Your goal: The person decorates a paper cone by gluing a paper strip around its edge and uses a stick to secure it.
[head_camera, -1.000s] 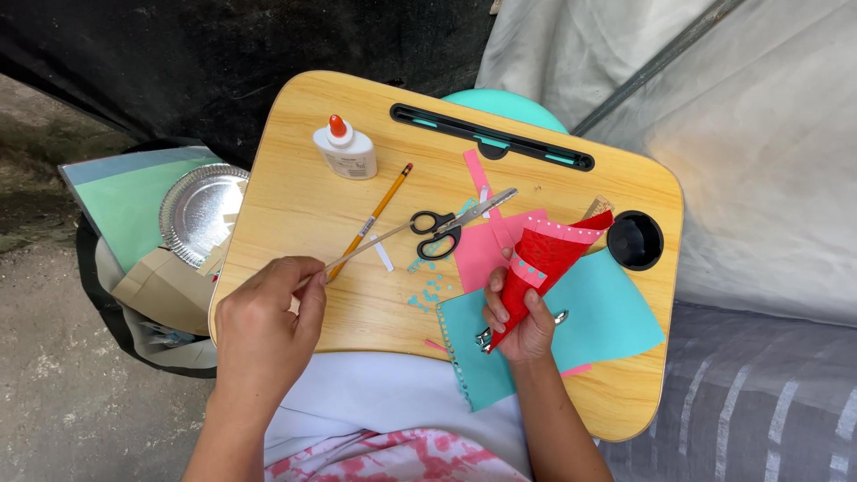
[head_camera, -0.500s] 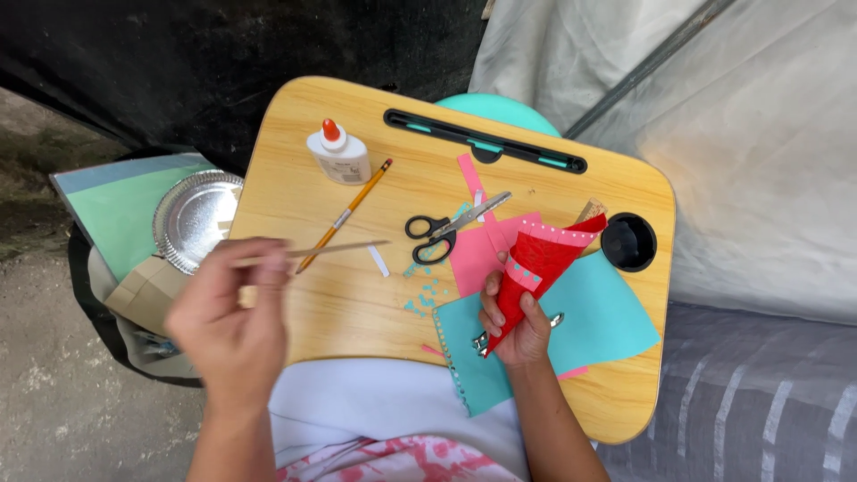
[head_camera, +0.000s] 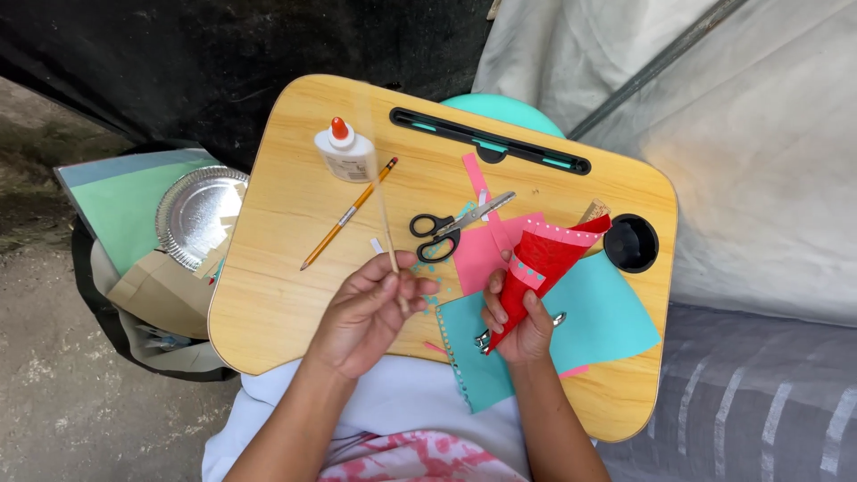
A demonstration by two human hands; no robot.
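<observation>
The left hand [head_camera: 366, 312] pinches a thin wooden stick [head_camera: 386, 223]; the right hand [head_camera: 522, 321] grips a red paper cone [head_camera: 540, 263].

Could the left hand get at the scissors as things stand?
Probably yes: the scissors lie uncovered on the lap desk just beyond the left hand, though its grip already holds a thin stick.
</observation>
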